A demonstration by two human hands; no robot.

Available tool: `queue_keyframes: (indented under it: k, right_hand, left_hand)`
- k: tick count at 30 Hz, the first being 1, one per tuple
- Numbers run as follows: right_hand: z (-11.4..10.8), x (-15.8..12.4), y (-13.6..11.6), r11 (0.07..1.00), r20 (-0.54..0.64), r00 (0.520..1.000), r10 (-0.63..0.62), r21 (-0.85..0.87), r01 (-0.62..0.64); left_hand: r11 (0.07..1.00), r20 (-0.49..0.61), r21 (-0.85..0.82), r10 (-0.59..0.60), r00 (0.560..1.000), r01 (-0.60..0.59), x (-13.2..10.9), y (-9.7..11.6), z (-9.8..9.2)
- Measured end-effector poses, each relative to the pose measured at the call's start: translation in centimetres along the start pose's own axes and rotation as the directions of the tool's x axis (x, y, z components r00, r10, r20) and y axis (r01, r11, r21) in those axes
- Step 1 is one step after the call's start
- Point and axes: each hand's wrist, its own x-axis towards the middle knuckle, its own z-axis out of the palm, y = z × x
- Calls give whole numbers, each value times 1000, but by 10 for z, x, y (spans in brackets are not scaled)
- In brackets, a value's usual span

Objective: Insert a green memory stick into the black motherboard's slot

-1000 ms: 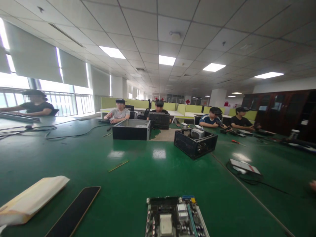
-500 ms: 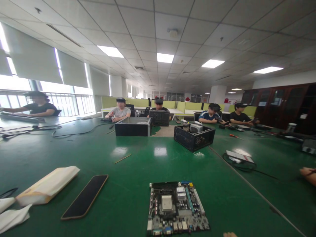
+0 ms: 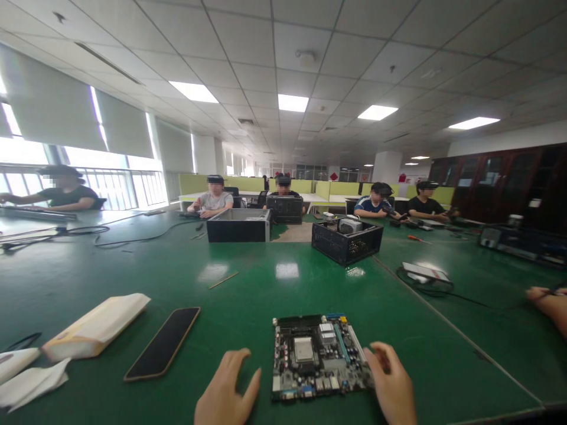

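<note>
A motherboard (image 3: 330,381) lies flat on the green table (image 3: 248,307), its pale square processor facing up. My left hand (image 3: 230,386) is just left of the board, with thumb and fingers apart and nothing between them. At the board's right edge is my right hand (image 3: 390,378), its fingers curled; whether they grip the edge cannot be made out. A dark phone (image 3: 163,343) lies to the left of my left hand.
A paper packet (image 3: 97,327) and a tissue (image 3: 35,383) lie at the left. Farther back stand two black computer cases (image 3: 239,229) (image 3: 348,241). A cabled white device (image 3: 425,273) and another person's hand (image 3: 547,301) are at the right. Several people sit beyond.
Both my hands have come into view beside the motherboard; before, only a fingertip area showed at the bottom edge. The view has shifted slightly, and the board appears a little higher.
</note>
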Motion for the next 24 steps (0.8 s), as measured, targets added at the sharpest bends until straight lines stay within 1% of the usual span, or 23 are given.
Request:
queue_keyframes:
  k: [1,2,4,5,7,9,11,13,16,19,24]
  right_hand:
    - [10,4,-12,995,13,998,-64,-70,65]
    - [20,8,-26,978,55,992,-113,-168,121]
    - [39,19,-51,915,161,976,-148,-352,197]
    - [47,25,-61,883,223,965,-137,-414,221]
    - [57,38,-76,835,374,924,-78,-482,265]
    - [63,48,-82,808,486,874,-16,-508,297]
    - [67,51,-80,792,550,835,24,-520,320]
    - [71,47,-74,781,576,817,30,-523,341]
    - [75,37,-65,768,556,831,-28,-520,374]
    - [72,32,-63,766,537,840,-76,-508,394]
    - [63,39,-68,768,529,841,-109,-493,409]
  left_hand:
    - [999,13,-44,26,1000,-26,12,8,5]
    - [996,27,-75,54,998,-52,24,15,11]
    - [990,53,-99,111,992,-105,46,28,24]
    - [986,82,-102,139,987,-131,56,34,31]
    - [984,171,-96,165,971,-151,71,45,44]
    - [989,272,-57,149,951,-138,81,56,56]
    - [991,373,27,109,922,-128,85,65,65]
    - [987,416,40,123,901,-153,86,71,73]
    - [977,456,39,171,873,-212,84,72,80]
    - [958,492,22,239,837,-286,82,65,80]
    - [922,509,-20,343,790,-388,86,48,72]
